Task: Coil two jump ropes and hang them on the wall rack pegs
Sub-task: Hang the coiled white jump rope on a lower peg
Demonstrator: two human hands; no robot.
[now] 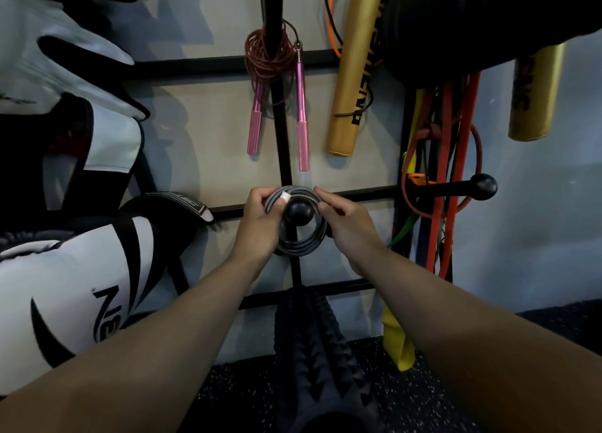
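A coiled dark grey jump rope point(311, 238) encircles the ball-tipped black peg point(298, 213) at the middle of the black wall rack point(355, 194). My left hand point(259, 219) grips the coil's left side, thumb by a small white piece on the rope. My right hand point(345, 220) pinches the coil's upper right edge. Higher up, a coiled red rope with pink handles point(277, 83) hangs from an upper peg, both handles dangling down.
Another ball-tipped peg point(482, 187) juts out at right, beside hanging resistance bands point(439, 188). Gold padded sticks point(353, 67) hang above right. White and black boxing gloves point(75, 269) fill the left. A black ridged item point(312, 351) hangs below.
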